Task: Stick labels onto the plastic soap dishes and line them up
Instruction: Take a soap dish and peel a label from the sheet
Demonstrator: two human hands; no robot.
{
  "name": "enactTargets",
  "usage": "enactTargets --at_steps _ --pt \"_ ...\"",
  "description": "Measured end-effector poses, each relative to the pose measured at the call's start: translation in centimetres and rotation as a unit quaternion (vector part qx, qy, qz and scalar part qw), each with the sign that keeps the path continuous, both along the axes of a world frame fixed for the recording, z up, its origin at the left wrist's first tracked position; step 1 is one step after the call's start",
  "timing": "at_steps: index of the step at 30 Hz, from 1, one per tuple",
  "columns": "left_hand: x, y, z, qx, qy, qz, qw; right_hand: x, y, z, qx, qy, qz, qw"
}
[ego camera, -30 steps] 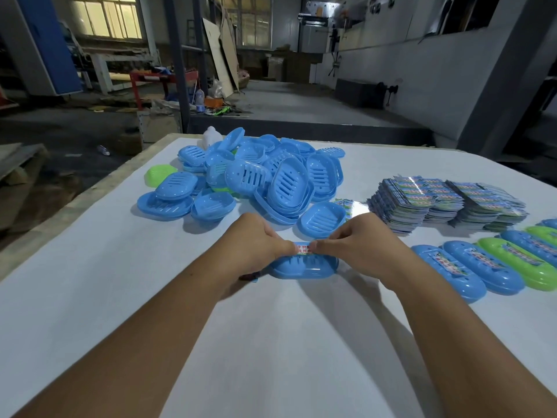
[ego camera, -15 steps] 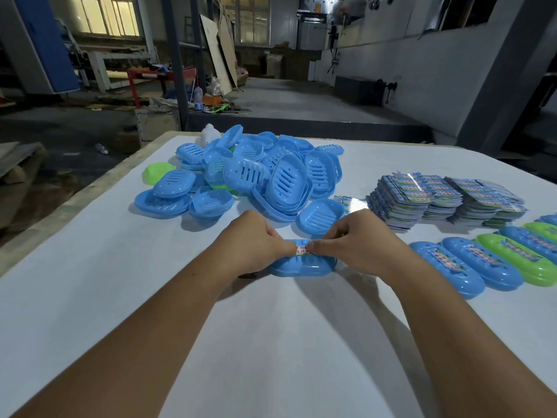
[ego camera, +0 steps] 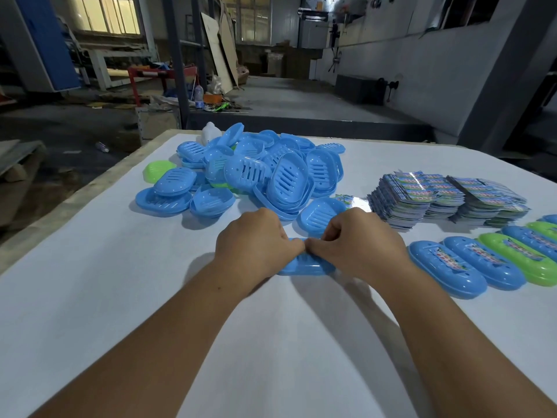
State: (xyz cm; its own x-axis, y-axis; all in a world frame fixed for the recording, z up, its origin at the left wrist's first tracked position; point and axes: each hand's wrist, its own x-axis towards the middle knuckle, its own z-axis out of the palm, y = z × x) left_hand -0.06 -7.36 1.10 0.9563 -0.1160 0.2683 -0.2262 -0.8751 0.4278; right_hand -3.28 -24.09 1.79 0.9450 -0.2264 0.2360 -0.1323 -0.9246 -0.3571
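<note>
— Soap dish (ego camera: 304, 264), the blue one, where is it?

— On the white table (ego camera: 90, 297) right in front of me, under both my hands. My left hand (ego camera: 256, 239) curls over its left end and my right hand (ego camera: 358, 239) over its right end, fingers bent down onto the top, thumbs meeting in the middle. I can't see the label beneath them.

— And around it?

— Just behind sits a single open blue dish (ego camera: 321, 215), and beyond that the loose pile of blue dishes (ego camera: 259, 173) with a green one (ego camera: 157, 171) at its left edge. To my right, the finished row (ego camera: 482, 260) of labelled blue and green dishes lies side by side, touching. Behind that row stand the label stacks (ego camera: 446, 197).
</note>
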Motion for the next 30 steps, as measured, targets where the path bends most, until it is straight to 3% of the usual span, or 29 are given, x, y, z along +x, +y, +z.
enactTargets --at_steps 4,7,12,17,21,26,30 --pt "-0.1 0.2 -0.2 0.036 -0.057 -0.002 0.998 -0.2 0.1 0.1 -0.042 -0.012 -0.003 0.999" --pt "0.0 0.3 -0.5 0.029 -0.046 -0.004 0.999 -0.3 0.0 0.2 -0.048 -0.005 0.013 0.999" --pt "0.5 0.5 -0.4 -0.046 -0.021 0.025 0.998 -0.7 0.6 0.1 0.056 -0.013 0.166 0.985" --pt "1.0 1.1 -0.5 -0.09 -0.047 0.021 0.995 -1.9 1.4 0.2 0.056 0.027 0.222 0.973" --pt "1.2 1.2 -0.6 -0.111 -0.056 0.013 0.992 -3.1 1.1 -0.2 0.007 0.014 0.178 0.984" --pt "1.2 1.0 -1.0 -0.124 -0.075 -0.002 0.989 -5.5 -0.5 -1.3 -0.109 -0.028 0.033 0.993" --pt "1.2 0.9 -1.2 -0.12 -0.082 -0.023 0.989 -6.8 -2.9 -1.2 -0.106 -0.029 -0.071 0.991"
